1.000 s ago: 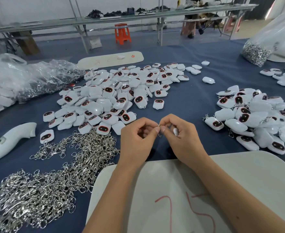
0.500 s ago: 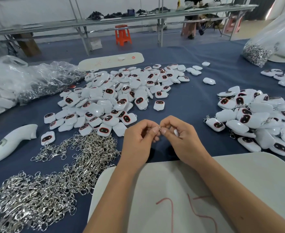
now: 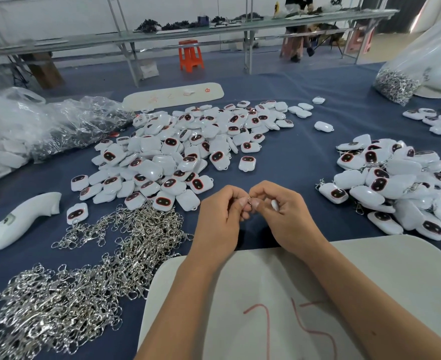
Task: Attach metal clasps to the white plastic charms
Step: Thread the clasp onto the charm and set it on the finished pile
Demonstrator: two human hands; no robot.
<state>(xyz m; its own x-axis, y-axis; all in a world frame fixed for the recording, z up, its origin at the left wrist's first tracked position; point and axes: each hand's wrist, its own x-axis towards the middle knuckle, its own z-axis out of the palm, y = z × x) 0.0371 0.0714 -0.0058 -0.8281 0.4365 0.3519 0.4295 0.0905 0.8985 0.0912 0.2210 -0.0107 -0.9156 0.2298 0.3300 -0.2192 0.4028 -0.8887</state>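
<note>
Charms first: one white plastic charm [image 3: 274, 204] is tucked in the right hand [image 3: 284, 216], just a sliver of it peeking out past the curled fingers, held low over the tabletop [image 3: 292, 157] near the person. The left hand [image 3: 219, 219] meets it fingertip to fingertip, and both grips are pinching a tiny metal ring or clasp [image 3: 249, 201] between them; too small to tell if it's hooked through the charm's loop yet. Progress-wise, I'd say plenty is left: the big spread of bare charms [image 3: 188, 146] in the middle, far of the hands, looks untouched, while the smaller heap on the right [image 3: 396, 183] seems to be the finished ones, since bits of chain poke out around its edges. Loose clasps [image 3: 84, 281] are piled thick on the near left, right next to the left forearm, so refills are an easy reach. Room to move is decent: an open strip of blue cloth runs between the middle spread and the right heap, and a pale board [image 3: 370, 268] with red marks lies under the wrists. Crinkly plastic bags [image 3: 45, 131] crowd the far left, a white handle-shaped piece [image 3: 19, 219] lies at the left edge, and another bag of clasps [image 3: 396, 84] is far right.
</note>
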